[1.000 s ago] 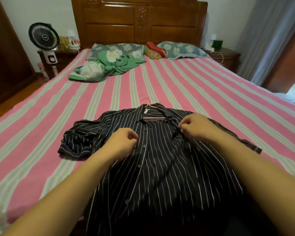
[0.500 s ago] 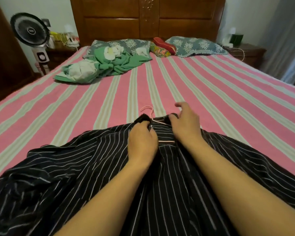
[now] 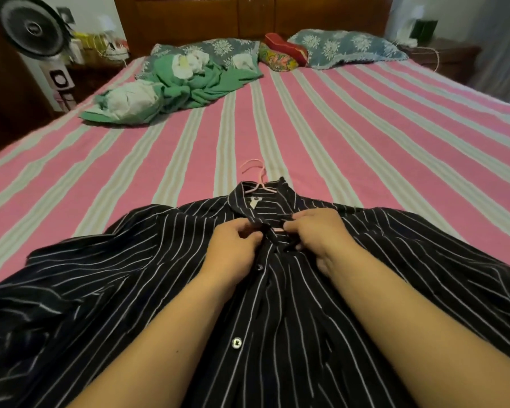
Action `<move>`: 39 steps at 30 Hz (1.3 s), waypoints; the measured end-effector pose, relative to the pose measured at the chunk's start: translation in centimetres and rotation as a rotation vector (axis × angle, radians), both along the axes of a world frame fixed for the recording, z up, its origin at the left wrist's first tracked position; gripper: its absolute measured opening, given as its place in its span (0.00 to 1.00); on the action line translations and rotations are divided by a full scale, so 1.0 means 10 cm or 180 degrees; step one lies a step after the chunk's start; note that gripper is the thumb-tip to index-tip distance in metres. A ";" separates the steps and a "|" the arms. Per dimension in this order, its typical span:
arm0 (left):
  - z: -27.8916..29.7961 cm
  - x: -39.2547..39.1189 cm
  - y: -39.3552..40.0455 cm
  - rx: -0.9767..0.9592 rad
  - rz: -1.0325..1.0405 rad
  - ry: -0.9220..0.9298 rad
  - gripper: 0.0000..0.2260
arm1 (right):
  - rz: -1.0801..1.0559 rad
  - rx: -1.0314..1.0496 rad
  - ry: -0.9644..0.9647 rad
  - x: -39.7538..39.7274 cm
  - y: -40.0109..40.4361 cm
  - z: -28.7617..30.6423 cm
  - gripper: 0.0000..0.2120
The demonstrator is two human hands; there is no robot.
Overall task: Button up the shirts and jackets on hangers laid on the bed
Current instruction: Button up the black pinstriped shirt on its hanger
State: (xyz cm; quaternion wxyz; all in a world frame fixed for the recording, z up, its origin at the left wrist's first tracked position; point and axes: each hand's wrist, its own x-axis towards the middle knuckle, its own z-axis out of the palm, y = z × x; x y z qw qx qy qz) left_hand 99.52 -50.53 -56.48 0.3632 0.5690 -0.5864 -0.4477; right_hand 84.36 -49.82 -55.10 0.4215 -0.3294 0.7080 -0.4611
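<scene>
Both hands have shifted down from the collar half a second ago to the top of the placket: the left hand (image 3: 236, 245) pinches one edge of the shirt (image 3: 292, 304), the right hand (image 3: 315, 234) pinches the other. The shirt lies on its hanger (image 3: 255, 179) on the bed (image 3: 321, 128). That likely means the top button comes next; two lower buttons (image 3: 236, 343) show.

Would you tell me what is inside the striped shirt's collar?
A pink hanger: its hook pokes out past the shirt collar and a bar shows between the hands. The rest is covered by fabric.
</scene>
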 end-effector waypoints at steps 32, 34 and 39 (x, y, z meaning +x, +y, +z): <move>-0.09 0.16 -0.25 -0.1735 -0.1038 -0.2624 0.07 | 0.0428 0.0132 0.0859 0.27 0.07 0.00 0.11; -0.02 0.11 -0.23 -0.1349 -0.0963 -0.2488 0.07 | 0.0217 0.0072 0.1017 0.34 0.09 -0.07 0.09; 0.13 0.13 -0.24 -0.0606 -0.1122 -0.1491 0.06 | 0.0044 -0.0160 0.0091 0.28 0.09 -0.10 0.08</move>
